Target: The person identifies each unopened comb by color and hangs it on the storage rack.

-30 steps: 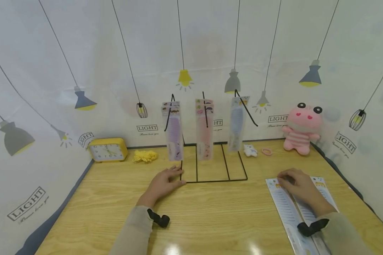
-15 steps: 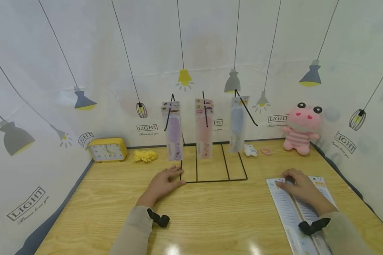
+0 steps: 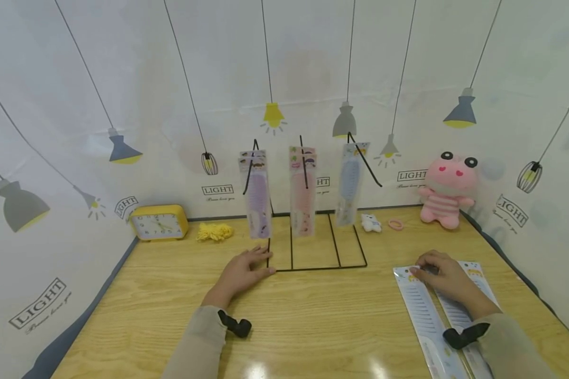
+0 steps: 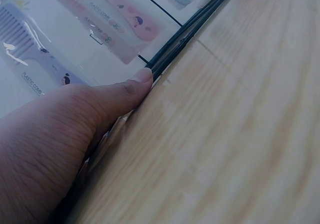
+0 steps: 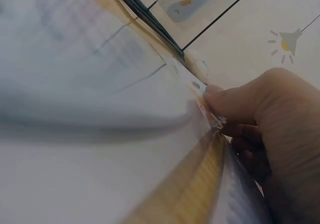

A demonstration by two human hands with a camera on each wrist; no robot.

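Observation:
My left hand (image 3: pixel 239 273) rests at the near left corner of a black wire display rack (image 3: pixel 322 269). Its fingers lie fairly straight on the side wire, and in the left wrist view the thumb (image 4: pixel 127 90) touches the front wire. At the right, my right hand (image 3: pixel 448 284) pinches the top edge of a packaged blue comb (image 3: pixel 419 305) between thumb and fingers. A second packaged blue comb (image 3: pixel 475 276) lies beside it, partly under that hand. Packaged purple combs (image 3: pixel 259 197), pink combs (image 3: pixel 302 202) and a blue comb (image 3: pixel 349 179) hang from the rack's hooks.
A yellow alarm clock (image 3: pixel 158 222) and yellow yarn (image 3: pixel 214 232) stand behind on the left. Right of the rack are a small white figure (image 3: pixel 371 223), a pink ring (image 3: pixel 395 225) and a pink plush toy (image 3: pixel 448 189). A printed curtain closes off the back.
My right thumb and fingers have shifted slightly on the packaged blue comb, whose top edge has moved a little left. The hanging blue comb sways. My left hand has stayed put.

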